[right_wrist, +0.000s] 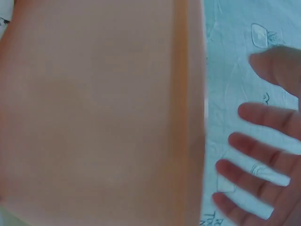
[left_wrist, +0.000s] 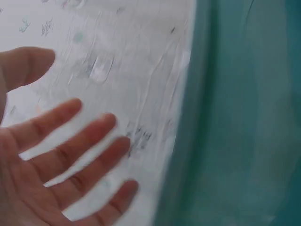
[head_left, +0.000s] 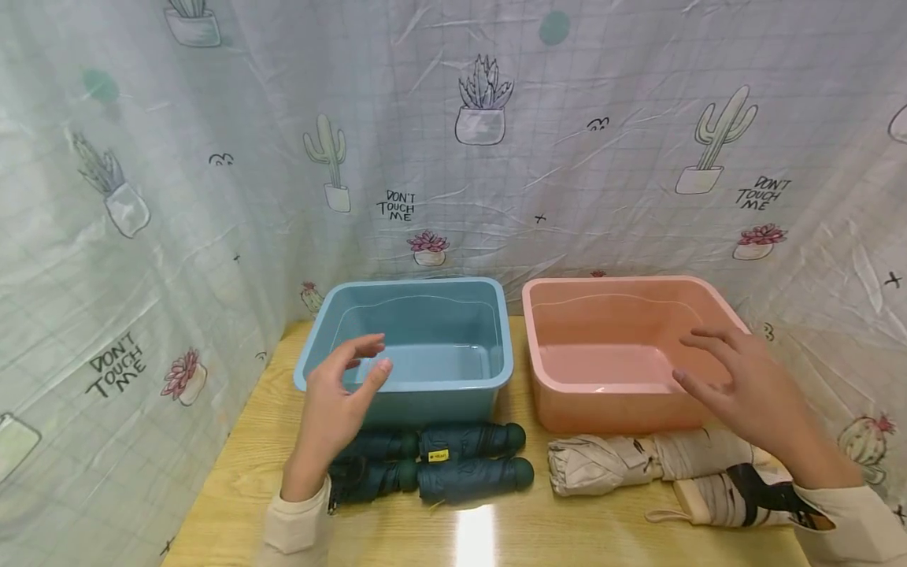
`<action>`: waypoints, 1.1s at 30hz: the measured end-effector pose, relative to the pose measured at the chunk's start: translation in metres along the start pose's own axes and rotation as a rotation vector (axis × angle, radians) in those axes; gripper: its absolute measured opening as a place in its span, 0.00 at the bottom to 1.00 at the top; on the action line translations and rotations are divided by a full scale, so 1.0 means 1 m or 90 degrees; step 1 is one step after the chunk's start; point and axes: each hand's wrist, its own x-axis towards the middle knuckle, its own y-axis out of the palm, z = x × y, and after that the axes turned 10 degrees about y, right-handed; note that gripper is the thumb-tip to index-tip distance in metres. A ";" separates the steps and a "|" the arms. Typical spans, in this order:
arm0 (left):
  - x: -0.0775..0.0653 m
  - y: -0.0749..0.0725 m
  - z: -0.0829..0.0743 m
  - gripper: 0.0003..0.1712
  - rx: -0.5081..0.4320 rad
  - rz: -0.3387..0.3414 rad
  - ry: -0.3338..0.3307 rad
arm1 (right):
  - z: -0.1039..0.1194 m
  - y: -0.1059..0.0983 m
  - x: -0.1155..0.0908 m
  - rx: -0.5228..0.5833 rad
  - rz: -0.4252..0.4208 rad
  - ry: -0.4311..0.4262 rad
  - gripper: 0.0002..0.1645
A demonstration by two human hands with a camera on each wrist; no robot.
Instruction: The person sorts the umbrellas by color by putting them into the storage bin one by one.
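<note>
My left hand (head_left: 335,402) hovers over the front left of a blue basin (head_left: 404,386), fingers loosely bent and spread, holding nothing. Below it on the table lie several dark blue folded umbrellas (head_left: 471,479) with rounded ends, partly hidden by the hand. Over the right front of a pink basin (head_left: 623,388) is my right hand (head_left: 758,386), also with nothing in its fingers. Several beige folded umbrellas (head_left: 602,466) lie in front of that basin, some partly covered by the right arm. Both wrist views show spread fingers beside a basin wall.
The two basins stand side by side on a wooden table (head_left: 241,472), with a narrow gap between them. A cactus-print curtain (head_left: 567,181) hangs behind the table and along both sides.
</note>
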 end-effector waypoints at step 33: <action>-0.036 0.169 -0.053 0.12 -0.327 0.110 -0.049 | -0.038 0.025 -0.092 0.161 -0.321 0.258 0.12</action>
